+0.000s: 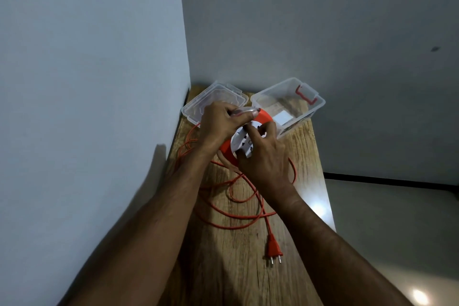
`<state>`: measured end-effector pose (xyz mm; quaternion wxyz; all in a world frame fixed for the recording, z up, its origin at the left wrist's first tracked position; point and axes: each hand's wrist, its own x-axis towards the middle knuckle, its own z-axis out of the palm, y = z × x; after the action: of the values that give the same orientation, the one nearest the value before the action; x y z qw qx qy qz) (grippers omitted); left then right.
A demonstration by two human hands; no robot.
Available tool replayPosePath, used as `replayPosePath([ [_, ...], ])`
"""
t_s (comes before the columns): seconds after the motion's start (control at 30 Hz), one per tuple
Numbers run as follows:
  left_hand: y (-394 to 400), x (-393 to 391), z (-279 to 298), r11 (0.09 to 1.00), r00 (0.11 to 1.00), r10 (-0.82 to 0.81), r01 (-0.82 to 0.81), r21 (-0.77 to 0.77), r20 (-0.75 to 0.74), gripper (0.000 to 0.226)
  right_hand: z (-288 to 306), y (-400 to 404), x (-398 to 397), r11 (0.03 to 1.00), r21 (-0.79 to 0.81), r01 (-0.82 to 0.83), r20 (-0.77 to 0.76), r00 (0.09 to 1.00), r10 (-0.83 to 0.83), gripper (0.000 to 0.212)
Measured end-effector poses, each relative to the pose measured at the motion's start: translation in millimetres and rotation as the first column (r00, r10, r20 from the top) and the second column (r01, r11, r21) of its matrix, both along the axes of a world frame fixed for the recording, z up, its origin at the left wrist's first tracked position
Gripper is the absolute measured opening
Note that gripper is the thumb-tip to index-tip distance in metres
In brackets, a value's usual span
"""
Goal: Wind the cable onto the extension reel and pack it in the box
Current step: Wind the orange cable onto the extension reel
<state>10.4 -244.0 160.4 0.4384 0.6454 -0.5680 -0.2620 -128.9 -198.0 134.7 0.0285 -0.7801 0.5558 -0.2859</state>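
An orange extension reel [263, 117] with a white socket face [242, 143] is held above the wooden table [238, 256]. My left hand [219, 122] grips the reel's clear handle at the top. My right hand [264, 156] grips the white socket face, fingers curled on it. Loose orange cable [238, 218] lies in loops on the table below the reel and ends in an orange two-pin plug [273, 248]. A clear plastic box [315, 102] with a red latch stands open behind the reel on the right.
The box's clear lid [198, 104] lies at the back left against the wall. A white item [283, 118] sits inside the box. The narrow table stands in a wall corner; its right edge drops to a pale floor [397, 231].
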Motion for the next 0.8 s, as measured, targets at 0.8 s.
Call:
replayPosePath([
  [0.8, 13.2, 16.9, -13.2, 0.981, 0.981, 0.192, -0.192, -0.011, 0.026, 0.038, 1.1, 5.0, 23.2, 0.807, 0.588, -0.057, 0.740, 0.441, -0.508, 0.035],
])
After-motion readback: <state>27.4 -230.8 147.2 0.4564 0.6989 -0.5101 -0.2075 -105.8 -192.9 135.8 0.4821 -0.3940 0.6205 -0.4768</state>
